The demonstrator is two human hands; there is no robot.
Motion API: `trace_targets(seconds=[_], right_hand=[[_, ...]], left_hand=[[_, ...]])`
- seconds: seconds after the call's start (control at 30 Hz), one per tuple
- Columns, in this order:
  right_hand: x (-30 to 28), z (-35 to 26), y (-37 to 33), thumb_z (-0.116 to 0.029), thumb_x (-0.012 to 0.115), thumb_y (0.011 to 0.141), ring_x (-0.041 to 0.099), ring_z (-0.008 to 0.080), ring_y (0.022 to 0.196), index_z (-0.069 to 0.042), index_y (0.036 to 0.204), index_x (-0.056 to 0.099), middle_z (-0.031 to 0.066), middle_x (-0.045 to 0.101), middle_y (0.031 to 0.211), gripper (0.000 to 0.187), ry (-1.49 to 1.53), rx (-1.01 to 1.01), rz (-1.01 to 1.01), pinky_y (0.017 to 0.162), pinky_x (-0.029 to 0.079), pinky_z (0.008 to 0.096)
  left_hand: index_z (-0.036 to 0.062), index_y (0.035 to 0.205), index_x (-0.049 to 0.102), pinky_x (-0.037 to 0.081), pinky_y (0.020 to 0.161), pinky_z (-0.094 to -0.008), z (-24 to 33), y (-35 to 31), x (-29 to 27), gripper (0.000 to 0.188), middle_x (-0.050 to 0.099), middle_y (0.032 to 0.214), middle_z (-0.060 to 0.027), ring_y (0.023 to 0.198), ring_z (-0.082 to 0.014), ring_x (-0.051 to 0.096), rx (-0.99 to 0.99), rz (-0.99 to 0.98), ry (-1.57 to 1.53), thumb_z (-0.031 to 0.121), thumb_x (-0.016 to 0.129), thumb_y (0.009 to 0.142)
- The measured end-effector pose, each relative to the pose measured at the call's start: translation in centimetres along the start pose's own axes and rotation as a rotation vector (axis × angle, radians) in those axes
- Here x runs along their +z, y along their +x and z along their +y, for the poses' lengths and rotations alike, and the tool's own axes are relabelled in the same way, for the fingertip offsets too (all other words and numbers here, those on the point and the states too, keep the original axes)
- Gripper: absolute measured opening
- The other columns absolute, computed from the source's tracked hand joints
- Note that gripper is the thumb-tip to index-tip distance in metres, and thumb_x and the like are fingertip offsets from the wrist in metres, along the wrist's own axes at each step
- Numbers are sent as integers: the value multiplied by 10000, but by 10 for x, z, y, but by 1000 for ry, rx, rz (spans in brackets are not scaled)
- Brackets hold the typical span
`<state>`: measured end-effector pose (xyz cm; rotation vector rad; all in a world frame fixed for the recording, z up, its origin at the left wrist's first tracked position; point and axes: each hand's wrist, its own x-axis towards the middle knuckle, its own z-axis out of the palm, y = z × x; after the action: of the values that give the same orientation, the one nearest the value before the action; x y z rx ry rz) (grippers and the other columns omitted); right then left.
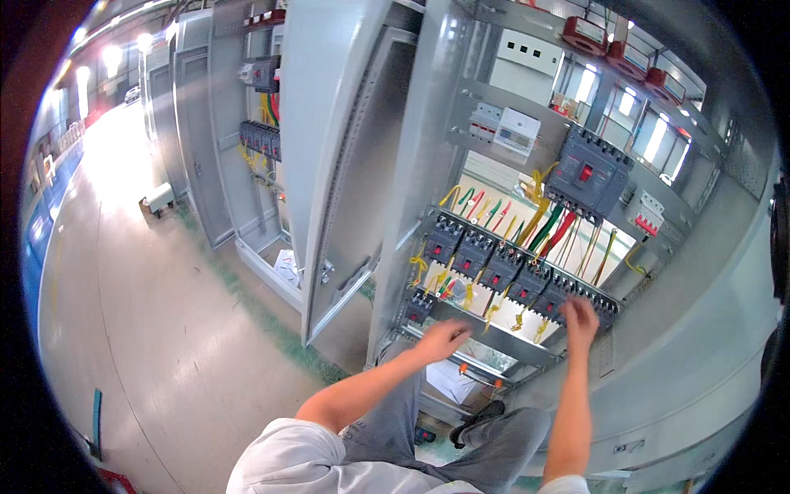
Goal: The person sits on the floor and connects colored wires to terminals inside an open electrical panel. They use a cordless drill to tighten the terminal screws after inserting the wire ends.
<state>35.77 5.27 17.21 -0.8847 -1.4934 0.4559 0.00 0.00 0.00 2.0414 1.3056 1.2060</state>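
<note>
We look out from the wearer's head, through the left of two fisheye lenses, tipped forward and down over the lap. Closest to us are the pale shirt [288, 457] at seven o'clock and the grey trousers [391, 420] at six. We face the open cabinet [418, 156], spread from twelve to four o'clock, near enough that the left hand [445, 340] and right hand [581, 319] rise before it. We also take in the floor [148, 329] at eight and, far off, bright lights [111, 59] at ten (straight edges bow toward the rim).
</note>
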Motion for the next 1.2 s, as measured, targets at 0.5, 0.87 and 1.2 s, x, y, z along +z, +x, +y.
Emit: trace_targets(seconds=[0.5,0.87,1.2], right_hand=[[-100,14,-239,-310,768,842,668,210,863,-12,1039,800,91,754,969,359,-364,1035,-327,786,536,379],[-84,-29,-256,-261,789,783,657,225,825,28,987,782,107,744,941,354,-541,861,-170,772,525,381],[-89,-43,-257,-295,774,771,664,274,851,44,1010,764,160,737,945,415,-436,961,-115,780,529,422]], left_hand=[[-60,1179,691,549,804,-287,20,-87,-39,274,732,983,-72,881,-127,677,-177,-42,-671,142,679,994],[-39,1207,678,564,834,-322,31,-161,-61,289,735,1018,-82,921,-163,701,-196,74,-946,161,670,998],[-7,1540,397,484,494,-310,-80,-160,-309,793,700,749,-104,562,-155,615,-447,818,-454,122,679,810]])
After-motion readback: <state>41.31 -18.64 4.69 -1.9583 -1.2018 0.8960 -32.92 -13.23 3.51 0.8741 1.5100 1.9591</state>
